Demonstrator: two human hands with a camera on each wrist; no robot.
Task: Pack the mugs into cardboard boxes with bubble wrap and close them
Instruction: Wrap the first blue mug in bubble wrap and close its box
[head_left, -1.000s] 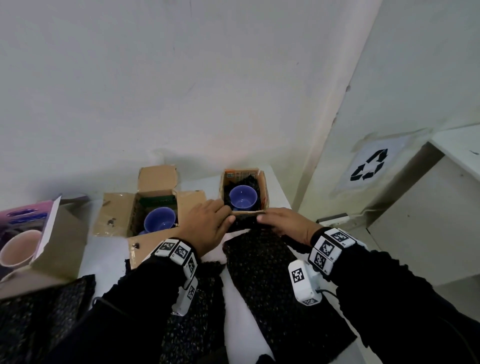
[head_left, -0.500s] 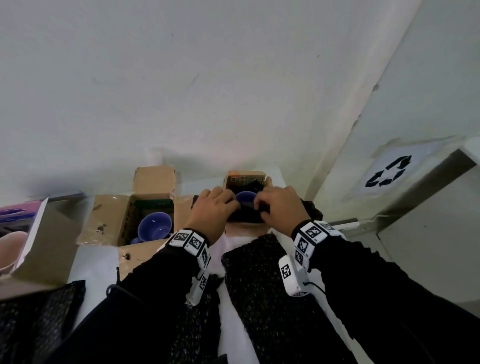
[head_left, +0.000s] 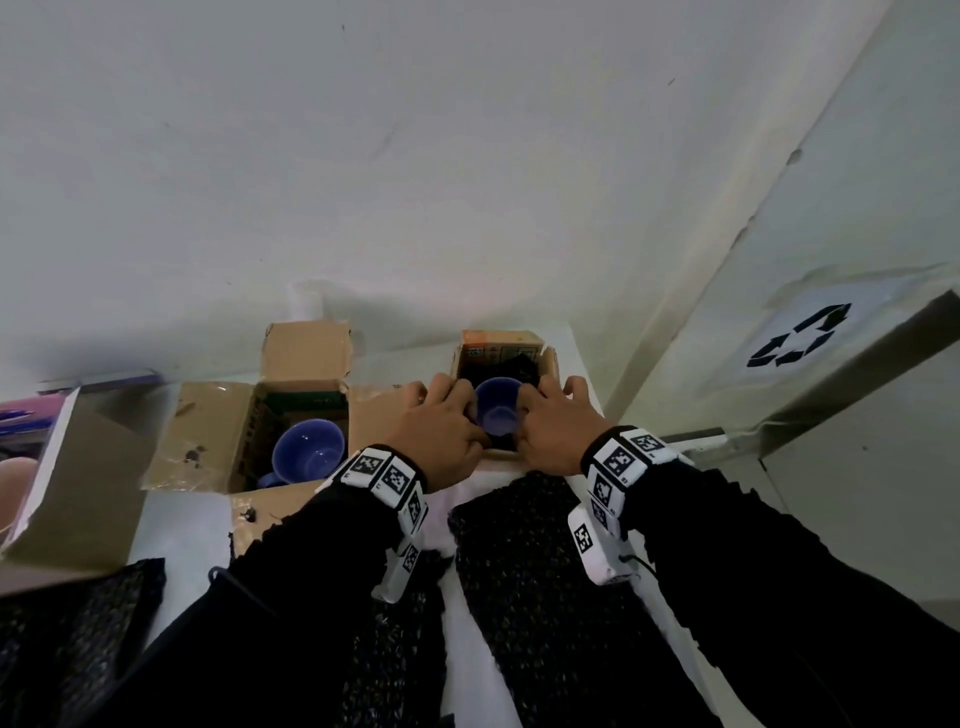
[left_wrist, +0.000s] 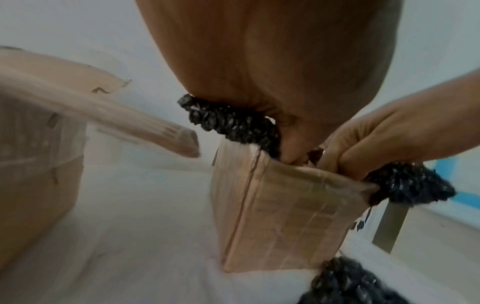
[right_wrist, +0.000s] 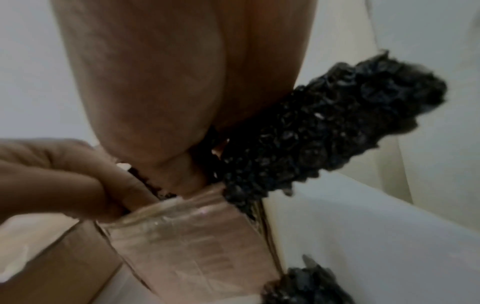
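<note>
My left hand (head_left: 441, 431) and right hand (head_left: 558, 431) pinch the soft black bubble wrap (left_wrist: 233, 121) around the breakable blue mug (head_left: 498, 410) in the small cardboard box (left_wrist: 280, 216).

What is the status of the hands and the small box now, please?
Left hand and right hand both grip black bubble wrap at the small cardboard box rim. Blue mug inside, box open. Nothing in the way.
</note>
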